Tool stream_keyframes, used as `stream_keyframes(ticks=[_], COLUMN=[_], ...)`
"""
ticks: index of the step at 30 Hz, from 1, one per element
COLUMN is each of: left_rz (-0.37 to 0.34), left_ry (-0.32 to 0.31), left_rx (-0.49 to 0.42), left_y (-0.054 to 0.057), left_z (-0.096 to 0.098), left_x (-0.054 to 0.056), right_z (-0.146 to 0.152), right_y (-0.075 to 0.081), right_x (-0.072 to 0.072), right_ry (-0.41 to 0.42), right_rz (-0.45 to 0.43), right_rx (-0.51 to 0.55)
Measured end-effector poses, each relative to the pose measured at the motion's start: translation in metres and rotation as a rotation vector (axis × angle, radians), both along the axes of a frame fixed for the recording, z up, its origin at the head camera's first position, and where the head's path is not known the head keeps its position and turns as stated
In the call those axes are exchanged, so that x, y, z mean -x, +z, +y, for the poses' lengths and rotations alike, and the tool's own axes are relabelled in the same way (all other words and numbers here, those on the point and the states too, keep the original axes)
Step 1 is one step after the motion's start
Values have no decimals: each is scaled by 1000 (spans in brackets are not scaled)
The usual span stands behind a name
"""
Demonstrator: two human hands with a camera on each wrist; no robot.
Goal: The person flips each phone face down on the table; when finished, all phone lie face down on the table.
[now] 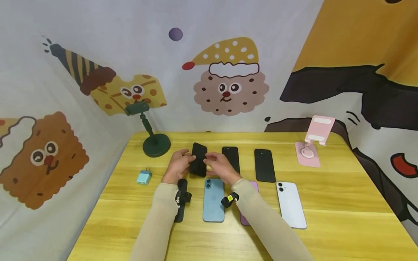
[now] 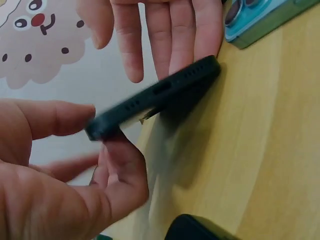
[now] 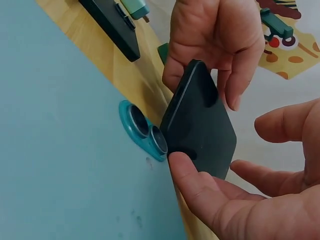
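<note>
Toward the back of the wooden table, my left hand (image 1: 177, 165) pinches a black phone (image 1: 198, 159) by its left edge, thumb on one face and fingers on the other. The phone is tilted up; whether it touches the table I cannot tell. My right hand (image 1: 222, 167) is at the phone's other side, its fingers mostly straight, and one fingertip (image 3: 182, 165) touches the phone's edge. A light blue phone (image 1: 213, 201) lies nearer me, camera lenses up. Another black phone (image 1: 180, 214) lies partly hidden under my left wrist.
More phones lie on the table: a black one (image 1: 231, 156) behind my right hand, another black one (image 1: 265, 165), a white one (image 1: 291, 204), and a purple one (image 1: 245, 219) under my right arm. Green (image 1: 156, 145) and pink stands (image 1: 308, 154) flank them. A blue charger plug (image 1: 144, 177) is left.
</note>
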State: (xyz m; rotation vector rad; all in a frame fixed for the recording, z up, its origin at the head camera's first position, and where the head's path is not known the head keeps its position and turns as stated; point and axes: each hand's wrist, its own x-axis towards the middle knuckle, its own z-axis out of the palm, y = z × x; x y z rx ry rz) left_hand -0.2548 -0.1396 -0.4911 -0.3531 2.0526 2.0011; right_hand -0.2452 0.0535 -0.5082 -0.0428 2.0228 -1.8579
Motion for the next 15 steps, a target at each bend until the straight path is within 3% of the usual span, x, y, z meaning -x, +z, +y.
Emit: stream_keyframes(ticks=[7,15], left_rz=[27,2], left_ry=[-33,-35], left_rx=[-65,-158], left_y=[-7,-8], left_z=[1,6], left_x=[0,2], right_z=[-2,-4], right_y=[3,10], right_x=[1,6], right_ry=[17,45], right_rz=[-12,-25], right_rx=[25,51])
